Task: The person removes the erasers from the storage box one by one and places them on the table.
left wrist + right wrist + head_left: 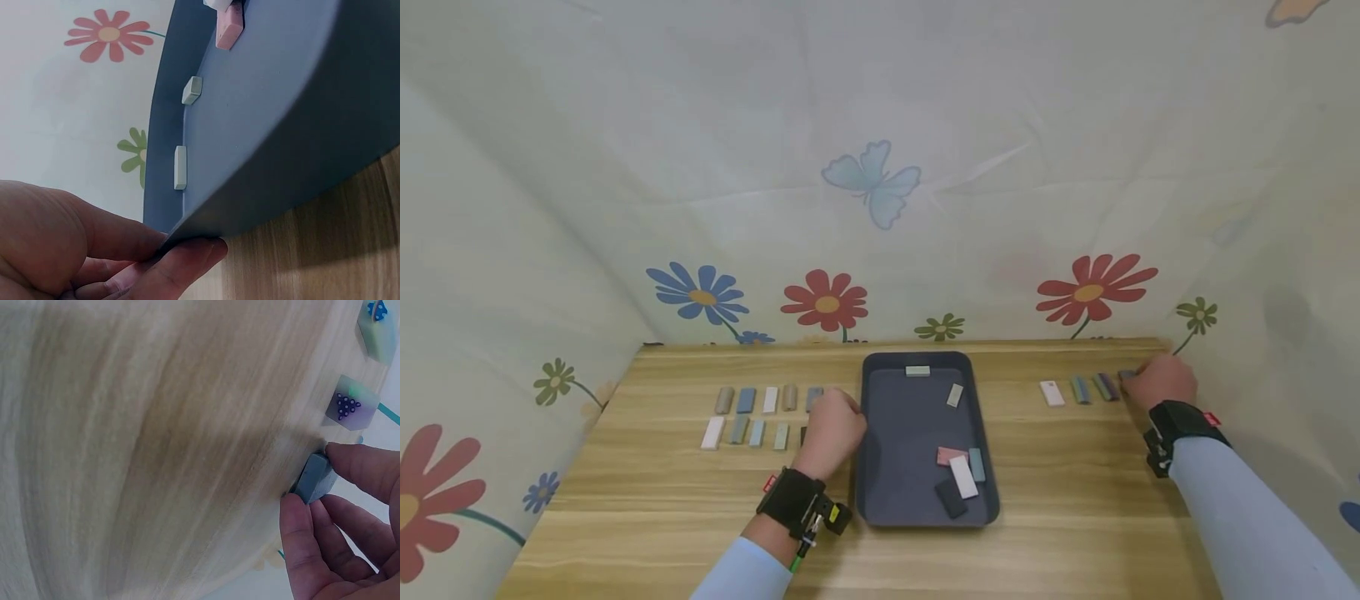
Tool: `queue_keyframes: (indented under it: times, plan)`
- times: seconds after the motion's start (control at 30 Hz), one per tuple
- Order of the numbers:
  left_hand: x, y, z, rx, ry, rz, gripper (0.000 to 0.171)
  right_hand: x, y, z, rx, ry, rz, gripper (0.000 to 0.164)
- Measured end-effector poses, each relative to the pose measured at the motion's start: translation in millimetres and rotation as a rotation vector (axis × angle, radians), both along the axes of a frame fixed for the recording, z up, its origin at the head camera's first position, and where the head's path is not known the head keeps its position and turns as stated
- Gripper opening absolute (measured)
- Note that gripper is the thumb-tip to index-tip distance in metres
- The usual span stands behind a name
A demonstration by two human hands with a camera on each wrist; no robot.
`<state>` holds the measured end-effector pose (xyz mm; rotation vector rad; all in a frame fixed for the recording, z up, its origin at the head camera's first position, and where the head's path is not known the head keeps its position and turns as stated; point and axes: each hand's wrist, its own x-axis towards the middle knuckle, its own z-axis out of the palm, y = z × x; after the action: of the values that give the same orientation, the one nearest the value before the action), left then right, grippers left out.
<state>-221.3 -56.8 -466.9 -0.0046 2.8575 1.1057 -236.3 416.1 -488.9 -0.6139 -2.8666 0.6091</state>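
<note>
My left hand [833, 425] is at the left rim of a dark grey-blue tray [891, 467]; in the left wrist view thumb and fingers pinch that rim. Far to the right, my right hand [1163, 382] grips a small blue-grey eraser [312, 477] between thumb and fingers, down at the wooden table. Beside it lie an eraser with a purple grape print [349, 405], a greenish one [1081, 390] and a white one [1052, 393]. Inside the tray are several erasers, among them a pink one [230, 26], a white one [963, 477] and a black one [951, 497].
Two rows of erasers stand left of the tray, including a white one [712, 432], a blue one [746, 400] and a brown one [724, 400]; my left hand partly covers the row ends. A flower-printed cloth [970, 233] hangs behind the wooden table [647, 500].
</note>
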Motion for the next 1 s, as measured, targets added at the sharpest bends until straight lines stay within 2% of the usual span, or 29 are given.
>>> queue_keyframes:
  times: [0.2,0.33,0.43,0.5,0.6,0.77,0.9,1.0]
  plan:
    - [0.4,0,-2.4,0.006,-0.011,0.011,0.039,2.2,-4,5.2,-0.007,-0.012,-0.004,0.030]
    - [0.9,-1,-1.7,-0.002,0.007,0.000,0.040,5.8,-15,15.8,-0.048,-0.005,-0.034,0.037]
    - [0.8,-1,-2.0,-0.011,0.019,-0.007,0.040,5.4,-31,27.0,-0.046,0.022,-0.010,0.044]
    - [0.5,-1,-2.8,-0.019,0.027,-0.006,0.040,3.2,-48,36.7,-0.042,0.047,0.047,0.051]
    - [0.2,0,-4.0,-0.031,0.038,-0.003,0.040,-0.3,-79,52.0,-0.021,0.070,0.148,0.051]
    - [0.2,1,-2.7,-0.034,0.037,0.008,0.039,-3.6,-145,76.8,-0.101,0.022,0.323,0.054]
    - [0.9,2,-1.2,-0.029,0.033,0.011,0.040,-6.8,-195,80.8,-0.118,-0.005,0.442,0.051]
    - [0.3,3,-0.8,-0.034,0.031,0.013,0.040,-9.3,-222,76.8,-0.116,-0.039,0.489,0.034]
